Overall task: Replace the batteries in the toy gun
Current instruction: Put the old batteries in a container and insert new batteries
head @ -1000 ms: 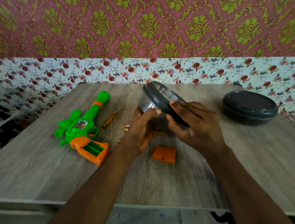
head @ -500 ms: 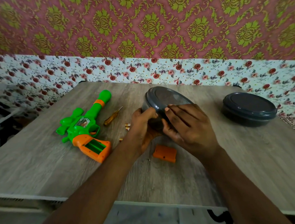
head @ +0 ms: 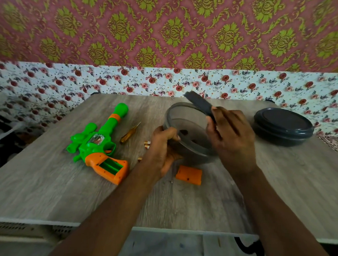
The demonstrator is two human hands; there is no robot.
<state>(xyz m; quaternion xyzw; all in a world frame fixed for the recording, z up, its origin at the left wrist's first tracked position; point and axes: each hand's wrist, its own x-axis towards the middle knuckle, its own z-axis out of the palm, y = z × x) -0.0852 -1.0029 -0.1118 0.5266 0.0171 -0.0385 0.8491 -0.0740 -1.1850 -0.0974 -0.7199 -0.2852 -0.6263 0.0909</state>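
The dark lid (head: pixel 200 106), seated a moment ago, now lifts in the right hand (head: pixel 231 134) fingers while left hand (head: pixel 163 147) fingers clamp the grey container (head: pixel 185 132), probably holding fresh batteries; the toy gun (head: pixel 99 142) lies open, left on the tabletop (head: pixel 199 202).

Toy gun (head: pixel 97 146): green body, orange grip, lying flat on its side, barrel pointing away; battery compartment in the grip open and empty. Orange battery cover (head: pixel 189 175) flat, well to its right. Loose batteries (head: pixel 147 144) between them, gold-tipped ends showing, mostly hidden.
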